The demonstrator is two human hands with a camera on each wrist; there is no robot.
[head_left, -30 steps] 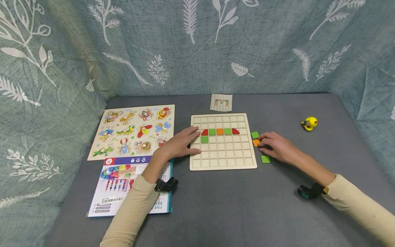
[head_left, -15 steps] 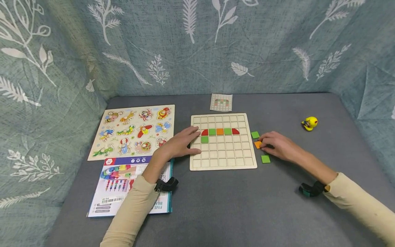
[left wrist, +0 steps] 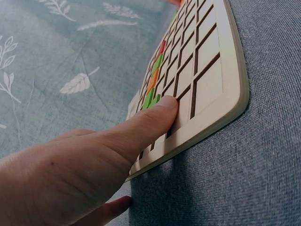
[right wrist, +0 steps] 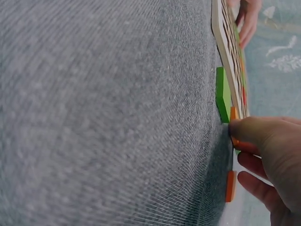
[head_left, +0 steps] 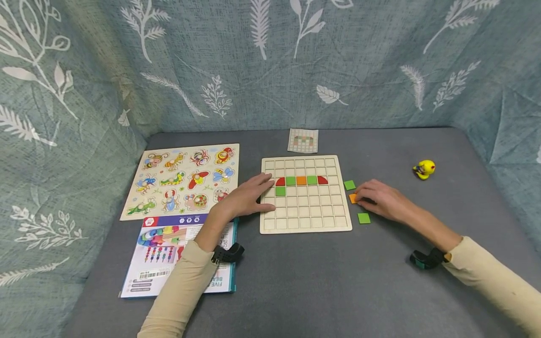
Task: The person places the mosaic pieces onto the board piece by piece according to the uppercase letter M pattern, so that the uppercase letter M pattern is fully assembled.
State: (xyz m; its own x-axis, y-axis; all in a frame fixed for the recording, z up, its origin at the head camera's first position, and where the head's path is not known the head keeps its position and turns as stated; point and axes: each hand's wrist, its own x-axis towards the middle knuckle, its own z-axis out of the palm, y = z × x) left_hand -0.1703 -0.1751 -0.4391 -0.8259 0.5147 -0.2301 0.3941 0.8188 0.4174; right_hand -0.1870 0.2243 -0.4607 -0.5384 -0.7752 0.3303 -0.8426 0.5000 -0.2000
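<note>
A square wooden grid board [head_left: 306, 223] holds a row of two red quarter-round, two green and one orange tile, with a green tile [head_left: 281, 191] below the row's left end. My left hand [head_left: 247, 195] rests along the board's left edge, thumb [left wrist: 162, 110] pressing on the frame and first cells. To the board's right, my right hand [head_left: 382, 201] pinches an orange square tile [head_left: 352, 198] between thumb and fingers, low at the table. Green tiles lie behind [head_left: 349, 185] and in front of it [head_left: 364, 218]. Under the hand shows another orange piece [right wrist: 231, 186].
A small pattern card [head_left: 303, 141] lies behind the board. On the left are an insect peg puzzle [head_left: 160, 169] and a printed box [head_left: 186, 277], partly under my left arm. A yellow toy duck [head_left: 424, 169] stands at the back right. A patterned curtain [head_left: 253, 70] hangs behind.
Between the first frame and the second, my right hand drew slightly right, and the orange tile shifted with it, away from the board. Since then it has stayed nearly still. My left hand keeps its place.
</note>
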